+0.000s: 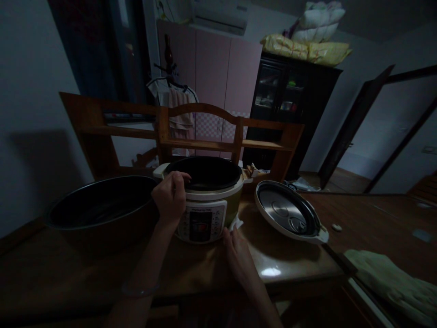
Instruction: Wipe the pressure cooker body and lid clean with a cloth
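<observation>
An electric pressure cooker [201, 221], green and white with a front control panel, stands lidless on the wooden desk. Its dark inner cavity is visible. My left hand [170, 198] is closed at the cooker's front left rim, fingers curled over the edge; the fingertips are partly hidden. Low on the cooker's right side, my right hand [241, 253] presses a white wiping cloth [235, 223] against the body. The cooker's lid [287, 209] lies to the right with its metal inside facing up. A large dark round basin [102, 205] stands at the left.
A wooden shelf rack [201, 145] rises behind the cooker along the desk's back. The glossy desk top [269, 269] runs in front of the lid. At right are a small pale object [336, 227] and a light green cloth [389, 278].
</observation>
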Tool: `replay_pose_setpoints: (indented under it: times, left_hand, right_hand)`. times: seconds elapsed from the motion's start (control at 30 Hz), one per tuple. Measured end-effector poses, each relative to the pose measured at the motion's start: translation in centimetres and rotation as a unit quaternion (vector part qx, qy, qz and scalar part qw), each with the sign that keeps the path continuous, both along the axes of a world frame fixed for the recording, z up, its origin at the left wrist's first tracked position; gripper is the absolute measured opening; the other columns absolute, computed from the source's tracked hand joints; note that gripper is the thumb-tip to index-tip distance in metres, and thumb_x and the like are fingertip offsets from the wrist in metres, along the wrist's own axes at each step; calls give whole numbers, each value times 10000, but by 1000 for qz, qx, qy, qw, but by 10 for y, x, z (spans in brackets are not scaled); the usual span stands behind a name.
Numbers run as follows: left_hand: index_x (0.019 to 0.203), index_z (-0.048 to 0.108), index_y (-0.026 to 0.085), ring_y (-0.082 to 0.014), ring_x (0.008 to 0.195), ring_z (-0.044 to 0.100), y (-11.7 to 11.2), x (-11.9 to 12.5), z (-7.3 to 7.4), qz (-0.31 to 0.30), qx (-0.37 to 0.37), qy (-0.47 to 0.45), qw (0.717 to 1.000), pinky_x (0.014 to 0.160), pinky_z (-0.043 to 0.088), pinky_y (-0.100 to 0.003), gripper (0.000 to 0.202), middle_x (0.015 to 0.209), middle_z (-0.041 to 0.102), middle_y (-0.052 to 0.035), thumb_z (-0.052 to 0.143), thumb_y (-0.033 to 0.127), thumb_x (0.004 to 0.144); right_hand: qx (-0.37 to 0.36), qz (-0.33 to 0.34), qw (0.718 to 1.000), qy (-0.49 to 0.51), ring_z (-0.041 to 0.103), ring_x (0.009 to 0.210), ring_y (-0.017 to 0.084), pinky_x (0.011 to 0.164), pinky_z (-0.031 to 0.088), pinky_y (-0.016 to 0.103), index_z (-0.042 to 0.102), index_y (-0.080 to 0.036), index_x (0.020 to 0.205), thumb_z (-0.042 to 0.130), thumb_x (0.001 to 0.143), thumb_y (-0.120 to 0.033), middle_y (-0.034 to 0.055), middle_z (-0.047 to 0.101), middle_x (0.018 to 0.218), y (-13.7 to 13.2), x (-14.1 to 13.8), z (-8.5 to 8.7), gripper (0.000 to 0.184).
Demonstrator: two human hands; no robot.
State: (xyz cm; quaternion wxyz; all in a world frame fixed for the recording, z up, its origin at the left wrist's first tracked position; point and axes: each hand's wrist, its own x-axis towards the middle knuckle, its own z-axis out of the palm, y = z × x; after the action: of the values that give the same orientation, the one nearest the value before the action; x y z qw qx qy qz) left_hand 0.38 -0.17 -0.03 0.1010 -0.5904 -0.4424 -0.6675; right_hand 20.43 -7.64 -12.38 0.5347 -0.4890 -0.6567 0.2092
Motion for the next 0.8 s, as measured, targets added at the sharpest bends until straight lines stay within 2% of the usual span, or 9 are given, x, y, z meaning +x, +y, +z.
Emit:
replay_pose_setpoints:
  times: [0.07,0.13,0.3,0.43,0.57,0.8]
  left_hand:
    - [797,697,219,-173,743,674,0,0,0,1,0,3,1000,737,471,-298,457,772,725,-37,333,348,1040]
    - [795,696,218,-173,739,671,0,1,0,3,3,2,1000,729,467,-299,459,767,722,-38,331,348,1041]
    - [783,690,223,-179,744,669,0,0,1,7,-2,5,1000,726,463,-305,456,770,721,-37,332,350,1036]
    - [775,689,226,-178,725,663,2,-1,1,7,-10,10,1000,725,459,-307,457,751,713,-33,336,358,1033]
    - [773,697,221,-173,725,661,3,-1,1,12,-15,4,1000,737,458,-297,463,745,713,-30,340,363,1032]
    - [757,695,217,-167,713,651,0,1,3,4,-21,1,1000,707,445,-294,472,732,699,-29,341,364,1033]
  right_hand:
    - [-57,21,998,2,340,1494,262,1207,330,490,237,-203,1609,455,1026,-524,94,401,1594,-6,-6,6,700]
    - [-84,26,996,4,233,1531,266,1233,271,505,159,-187,1623,459,1019,-540,93,306,1639,-10,-10,11,762]
    - [-100,5,995,-26,141,1553,275,1251,215,523,99,-144,1628,452,1004,-584,106,184,1672,-11,-16,14,841]
    - [-63,-7,997,-47,102,1561,266,1257,201,519,48,-181,1633,457,1007,-571,78,106,1689,-10,-19,19,844]
    - [-21,-26,996,-83,57,1564,279,1255,197,536,-16,-187,1630,479,1003,-561,86,32,1696,-10,-23,34,882]
    - [22,-55,988,-140,122,1562,288,1237,259,524,-61,-175,1626,458,1012,-559,122,114,1693,-6,-24,53,891]
